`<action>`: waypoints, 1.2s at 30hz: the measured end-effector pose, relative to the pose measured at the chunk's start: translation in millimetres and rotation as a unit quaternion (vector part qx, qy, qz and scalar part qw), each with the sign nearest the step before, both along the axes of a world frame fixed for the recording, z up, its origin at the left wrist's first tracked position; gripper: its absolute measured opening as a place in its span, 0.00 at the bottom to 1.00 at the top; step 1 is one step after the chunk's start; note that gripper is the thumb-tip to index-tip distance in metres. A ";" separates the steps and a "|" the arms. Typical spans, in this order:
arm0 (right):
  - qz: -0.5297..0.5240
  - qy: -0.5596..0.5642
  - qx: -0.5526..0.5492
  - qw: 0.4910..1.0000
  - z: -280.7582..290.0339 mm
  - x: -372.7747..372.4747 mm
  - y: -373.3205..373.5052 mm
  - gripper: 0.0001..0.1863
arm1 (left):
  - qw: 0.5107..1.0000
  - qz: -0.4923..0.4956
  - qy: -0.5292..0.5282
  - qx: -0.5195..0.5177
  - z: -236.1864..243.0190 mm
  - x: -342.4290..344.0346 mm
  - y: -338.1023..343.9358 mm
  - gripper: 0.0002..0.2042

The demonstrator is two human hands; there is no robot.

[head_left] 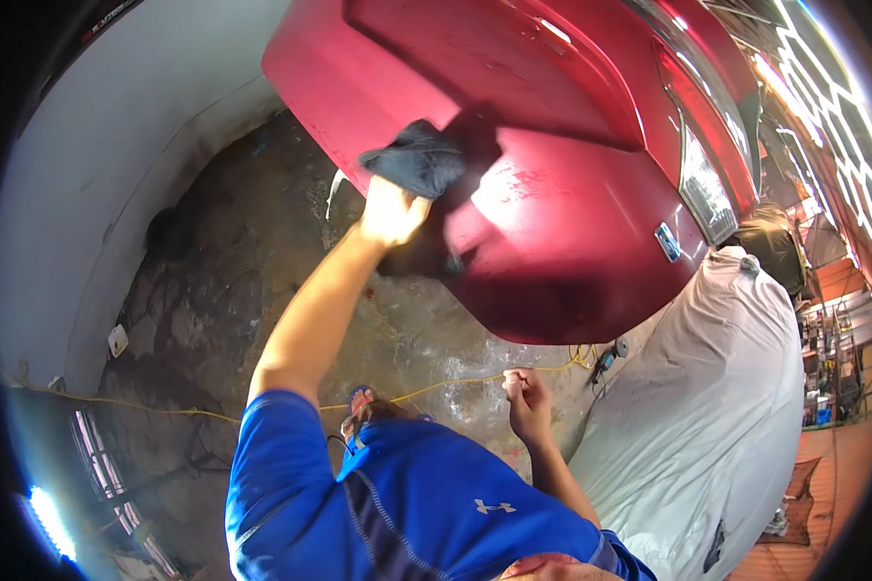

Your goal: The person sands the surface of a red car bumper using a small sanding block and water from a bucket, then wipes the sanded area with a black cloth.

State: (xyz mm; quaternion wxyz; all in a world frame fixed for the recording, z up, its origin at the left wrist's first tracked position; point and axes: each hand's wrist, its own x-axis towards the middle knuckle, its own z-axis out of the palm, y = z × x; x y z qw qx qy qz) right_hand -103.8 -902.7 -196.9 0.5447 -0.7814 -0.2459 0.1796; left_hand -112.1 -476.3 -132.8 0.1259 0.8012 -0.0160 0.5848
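My left hand (394,213) is closed round a dark cloth (417,160), with the arm stretched forward. The cloth lies at the side of a red car's body panel (552,223), next to a dark shadow; whether it presses on the paint I cannot tell. Bright light and dull smears show on the panel beside it. Held low near my body, my right hand (529,407) has its fingers curled in, and nothing shows in it. It is apart from the car.
A yellow cord (455,380) runs over the wet-looking concrete floor (223,281). To the right stands something under a pale cover (698,387). A white wall (107,174) curves along the left. Shelving (838,349) with small items stands far right.
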 end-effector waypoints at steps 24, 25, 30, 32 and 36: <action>0.047 -0.099 -0.166 0.980 7.2 14.6 -70.3 0.08 | 0.969 -0.004 0.218 -0.113 27.1 86.7 -202.8 0.40; 0.054 -0.106 -0.172 0.978 5.3 17.1 -70.9 0.08 | 0.966 -0.005 0.237 -0.106 27.6 86.3 -212.4 0.42; 0.072 -0.111 -0.153 0.979 0.9 19.3 -71.6 0.07 | 0.970 -0.094 0.197 -0.107 24.8 80.6 -257.1 0.38; 0.063 -0.085 -0.127 0.986 -3.0 16.9 -75.0 0.07 | 0.979 -0.119 0.151 -0.069 14.9 82.0 -276.0 0.33; -0.092 -0.049 0.078 0.991 0.0 17.3 -68.6 0.22 | 0.966 -0.225 0.086 -0.093 -11.8 77.4 -310.8 0.23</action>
